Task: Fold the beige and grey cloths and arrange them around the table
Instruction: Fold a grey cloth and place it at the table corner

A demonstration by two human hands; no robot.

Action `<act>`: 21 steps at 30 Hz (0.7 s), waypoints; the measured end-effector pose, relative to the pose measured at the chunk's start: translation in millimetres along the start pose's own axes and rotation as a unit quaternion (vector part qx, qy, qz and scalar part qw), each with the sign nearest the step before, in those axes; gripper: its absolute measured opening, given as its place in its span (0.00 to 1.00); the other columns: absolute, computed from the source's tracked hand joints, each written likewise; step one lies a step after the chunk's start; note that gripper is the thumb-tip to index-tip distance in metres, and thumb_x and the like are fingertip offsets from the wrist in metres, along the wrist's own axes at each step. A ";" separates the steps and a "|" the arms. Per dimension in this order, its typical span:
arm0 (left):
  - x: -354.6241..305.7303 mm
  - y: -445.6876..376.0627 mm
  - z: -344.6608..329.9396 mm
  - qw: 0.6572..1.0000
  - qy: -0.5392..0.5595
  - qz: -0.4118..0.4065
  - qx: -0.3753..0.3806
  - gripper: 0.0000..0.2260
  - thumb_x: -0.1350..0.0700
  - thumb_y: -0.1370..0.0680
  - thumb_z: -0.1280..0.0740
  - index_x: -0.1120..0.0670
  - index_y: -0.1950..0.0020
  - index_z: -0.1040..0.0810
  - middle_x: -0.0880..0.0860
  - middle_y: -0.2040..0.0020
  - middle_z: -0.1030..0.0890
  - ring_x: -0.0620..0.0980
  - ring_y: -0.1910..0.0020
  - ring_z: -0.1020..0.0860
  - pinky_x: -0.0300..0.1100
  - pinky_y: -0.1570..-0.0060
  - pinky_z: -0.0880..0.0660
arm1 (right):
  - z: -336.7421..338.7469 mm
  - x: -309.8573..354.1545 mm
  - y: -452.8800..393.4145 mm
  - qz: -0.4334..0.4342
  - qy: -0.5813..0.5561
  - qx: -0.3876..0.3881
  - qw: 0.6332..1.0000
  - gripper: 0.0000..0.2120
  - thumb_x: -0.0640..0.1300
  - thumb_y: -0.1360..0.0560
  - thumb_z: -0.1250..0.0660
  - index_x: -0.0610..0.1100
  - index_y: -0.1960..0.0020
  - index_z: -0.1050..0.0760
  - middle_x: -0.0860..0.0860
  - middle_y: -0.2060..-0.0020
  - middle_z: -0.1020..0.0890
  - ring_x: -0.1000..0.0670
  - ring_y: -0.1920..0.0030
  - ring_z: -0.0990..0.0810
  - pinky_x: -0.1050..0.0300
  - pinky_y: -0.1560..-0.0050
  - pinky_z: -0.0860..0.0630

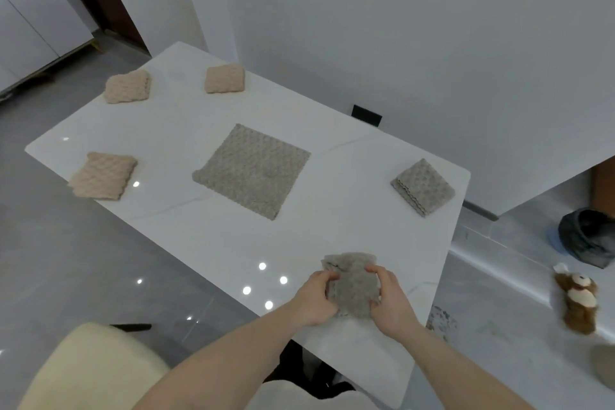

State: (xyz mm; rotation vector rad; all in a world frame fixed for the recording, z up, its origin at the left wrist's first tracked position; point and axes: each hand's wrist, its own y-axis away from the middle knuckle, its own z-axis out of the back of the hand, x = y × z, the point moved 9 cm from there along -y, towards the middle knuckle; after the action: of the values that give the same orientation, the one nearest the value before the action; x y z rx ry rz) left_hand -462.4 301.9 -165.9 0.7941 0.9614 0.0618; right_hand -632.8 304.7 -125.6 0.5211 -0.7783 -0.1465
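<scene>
Left hand (316,298) and right hand (389,298): fingers curled, pinching folded grey cloth (352,286) at near table (186,236) edge. Step: finishing its fold. Flat grey cloth (251,170), centre: likely next, unfolded. Placed: second folded grey cloth (422,186), three beige cloths (103,175).

We read this as home dining area: white marble-look table (186,130) against plain white wall (399,27), cream upholstered chair (90,366) pulled up, glossy grey floor tiles (50,260). We spot plush teddy bear (577,298) on floor, white cabinet doors (30,20) beyond.
</scene>
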 end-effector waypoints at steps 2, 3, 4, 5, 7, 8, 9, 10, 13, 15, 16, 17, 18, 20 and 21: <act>8.4 -5.0 -3.5 1.000 -0.007 0.009 0.015 0.39 0.46 0.31 0.29 0.49 0.22 0.36 0.47 0.27 0.35 0.49 0.31 0.29 0.43 0.30 0.30 | -3.7 -7.2 -0.9 -0.013 0.013 0.004 1.000 0.29 0.36 0.25 0.33 0.53 0.29 0.36 0.54 0.33 0.35 0.52 0.44 0.24 0.55 0.45 0.23; 11.8 -6.7 -4.1 1.000 -0.019 0.010 0.018 0.38 0.48 0.31 0.30 0.49 0.22 0.36 0.48 0.27 0.35 0.48 0.31 0.29 0.41 0.30 0.30 | -5.6 -12.0 -2.0 -0.024 0.017 0.007 1.000 0.29 0.36 0.25 0.33 0.52 0.28 0.36 0.54 0.33 0.35 0.52 0.45 0.24 0.55 0.46 0.23; 14.4 -8.2 -3.4 1.000 -0.027 0.008 0.014 0.36 0.49 0.30 0.30 0.49 0.22 0.35 0.48 0.26 0.35 0.47 0.31 0.30 0.38 0.31 0.32 | -8.5 -16.6 -3.1 -0.032 0.020 0.012 0.999 0.29 0.36 0.24 0.34 0.52 0.27 0.37 0.54 0.33 0.35 0.52 0.45 0.24 0.57 0.47 0.23; 16.5 -9.9 -1.8 1.000 -0.028 0.004 0.007 0.35 0.50 0.28 0.30 0.49 0.22 0.35 0.48 0.27 0.35 0.46 0.30 0.31 0.36 0.32 0.34 | -12.5 -20.5 -3.4 -0.037 0.024 0.024 0.999 0.30 0.36 0.24 0.35 0.52 0.26 0.38 0.55 0.33 0.35 0.52 0.44 0.24 0.58 0.47 0.24; 16.4 -10.2 2.6 1.000 -0.027 -0.005 -0.008 0.34 0.49 0.28 0.30 0.50 0.23 0.35 0.47 0.29 0.35 0.46 0.30 0.32 0.35 0.32 0.37 | -22.8 -27.4 -3.0 -0.047 0.030 0.062 0.996 0.30 0.36 0.24 0.35 0.53 0.26 0.38 0.55 0.30 0.33 0.51 0.39 0.24 0.60 0.44 0.25; 15.3 -9.3 4.4 1.000 -0.021 -0.008 -0.016 0.33 0.48 0.28 0.31 0.50 0.23 0.34 0.47 0.30 0.34 0.46 0.30 0.32 0.36 0.31 0.37 | -28.0 -32.2 -2.4 -0.055 0.031 0.079 0.995 0.30 0.36 0.23 0.35 0.54 0.25 0.38 0.54 0.28 0.34 0.50 0.37 0.25 0.60 0.42 0.25; 16.1 -8.7 6.5 1.000 -0.014 -0.010 -0.025 0.31 0.48 0.27 0.31 0.49 0.24 0.32 0.47 0.30 0.33 0.45 0.31 0.32 0.37 0.31 0.36 | -32.6 -35.8 -1.5 -0.060 0.029 0.096 0.993 0.30 0.35 0.23 0.36 0.54 0.25 0.38 0.53 0.26 0.35 0.50 0.36 0.25 0.61 0.42 0.25; 17.5 -7.8 9.0 0.999 -0.010 -0.007 -0.036 0.29 0.49 0.26 0.31 0.48 0.26 0.31 0.46 0.31 0.32 0.44 0.31 0.32 0.36 0.32 0.35 | -36.6 -37.4 -1.0 -0.060 0.025 0.112 0.992 0.31 0.35 0.23 0.36 0.54 0.25 0.38 0.53 0.25 0.36 0.50 0.36 0.25 0.64 0.44 0.26; 30.7 -5.4 23.4 0.996 -0.021 0.019 -0.084 0.23 0.51 0.26 0.33 0.47 0.30 0.27 0.42 0.35 0.30 0.44 0.33 0.29 0.35 0.39 0.33 | -41.4 -36.5 -3.9 -0.058 0.022 0.158 0.986 0.32 0.36 0.23 0.36 0.55 0.23 0.39 0.56 0.24 0.38 0.51 0.35 0.26 0.68 0.46 0.29; 38.4 -2.5 37.2 0.990 -0.053 0.037 -0.129 0.23 0.54 0.28 0.36 0.49 0.33 0.26 0.43 0.38 0.28 0.49 0.36 0.26 0.40 0.42 0.29 | -37.6 -34.2 -10.2 -0.045 0.043 0.163 0.985 0.32 0.38 0.23 0.35 0.54 0.23 0.40 0.55 0.24 0.39 0.50 0.32 0.28 0.64 0.40 0.29; 39.6 0.3 44.3 0.984 -0.076 0.042 -0.156 0.23 0.54 0.29 0.36 0.49 0.33 0.27 0.45 0.36 0.29 0.52 0.36 0.27 0.42 0.42 0.29 | -31.5 -32.2 -14.6 -0.032 0.061 0.153 0.986 0.32 0.39 0.23 0.35 0.52 0.22 0.41 0.54 0.24 0.40 0.50 0.30 0.30 0.61 0.35 0.31; 38.7 3.5 50.1 0.977 -0.099 0.047 -0.184 0.25 0.55 0.29 0.36 0.50 0.31 0.29 0.46 0.34 0.30 0.53 0.35 0.28 0.44 0.41 0.29 | -23.1 -31.9 -20.6 -0.022 0.079 0.139 0.987 0.33 0.40 0.23 0.35 0.51 0.22 0.42 0.52 0.23 0.41 0.49 0.28 0.32 0.59 0.30 0.33; 36.1 6.1 53.7 0.969 -0.123 0.047 -0.211 0.26 0.56 0.28 0.35 0.51 0.29 0.30 0.48 0.31 0.31 0.54 0.34 0.29 0.46 0.39 0.30 | -12.3 -32.8 -27.5 -0.016 0.096 0.126 0.987 0.34 0.40 0.23 0.35 0.51 0.21 0.43 0.51 0.22 0.42 0.49 0.26 0.34 0.57 0.28 0.35; 27.2 7.5 50.4 0.957 -0.166 0.023 -0.235 0.28 0.56 0.28 0.36 0.50 0.27 0.32 0.50 0.25 0.35 0.55 0.31 0.32 0.47 0.34 0.31 | 15.5 -36.3 -43.3 -0.014 0.127 0.099 0.987 0.35 0.41 0.23 0.35 0.51 0.20 0.45 0.50 0.20 0.48 0.47 0.23 0.38 0.54 0.27 0.36; 20.6 6.1 43.7 0.957 -0.176 0.005 -0.229 0.28 0.56 0.28 0.36 0.48 0.27 0.32 0.50 0.24 0.37 0.55 0.29 0.34 0.48 0.32 0.31 | 32.1 -39.9 -53.3 -0.016 0.140 0.085 0.986 0.36 0.42 0.23 0.35 0.51 0.20 0.46 0.50 0.20 0.50 0.45 0.23 0.39 0.53 0.28 0.36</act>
State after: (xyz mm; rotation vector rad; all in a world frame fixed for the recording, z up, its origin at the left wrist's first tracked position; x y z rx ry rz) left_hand -415.6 289.0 -162.7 0.3609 0.5713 0.1419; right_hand -680.3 258.4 -158.3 0.6988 -0.5095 -0.0341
